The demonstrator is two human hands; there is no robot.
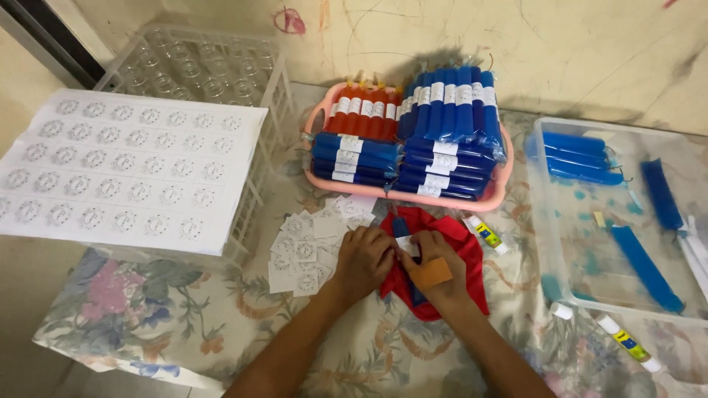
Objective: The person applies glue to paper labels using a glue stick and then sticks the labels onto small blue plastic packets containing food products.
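Head view: a sticker is being pressed on.
A small white sticker point(406, 244) is pinched by the left hand point(363, 259) and right hand point(435, 269) over a red cloth point(467, 254).

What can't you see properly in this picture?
- Head view: the blue tube on the red cloth is mostly covered by the left hand and right hand.
- The small label at the fingertips is too small to make out.
- The prints on the white sheet are too small and blurred.
- The clear tub is cut off by the right edge.
- The glass jars in the rack are partly hidden by the sheet.
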